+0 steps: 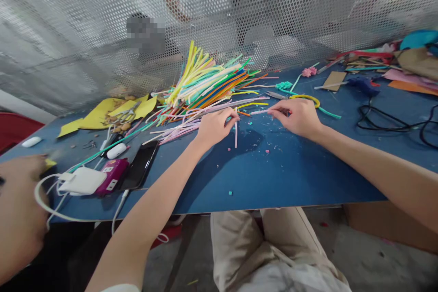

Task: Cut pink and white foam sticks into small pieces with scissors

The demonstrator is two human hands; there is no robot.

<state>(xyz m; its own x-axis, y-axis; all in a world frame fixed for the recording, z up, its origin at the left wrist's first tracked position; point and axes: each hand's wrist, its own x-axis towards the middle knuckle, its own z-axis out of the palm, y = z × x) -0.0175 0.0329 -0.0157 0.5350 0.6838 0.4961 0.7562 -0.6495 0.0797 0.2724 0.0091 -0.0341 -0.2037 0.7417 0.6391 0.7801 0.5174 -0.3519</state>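
Observation:
My left hand (215, 126) is closed, pinching pale pink pipe cleaners (236, 133), one of which hangs down from its fingers. It rests at the near edge of a big pile of coloured pipe cleaners (205, 84) on the blue table (273, 169). My right hand (297, 116) is closed in a pinch on one end of a thin pale pipe cleaner (259, 112) that stretches towards the left hand. Scissors (275, 96) lie just beyond the right hand.
A black phone (139, 171), a magenta device (111, 175) and a white charger (82, 181) with cables lie at front left. Another person's arm (18, 219) is at far left. Yellow paper (102, 114), a blue glue gun (363, 84), black cable (393, 123), perforated metal screen (219, 13) behind.

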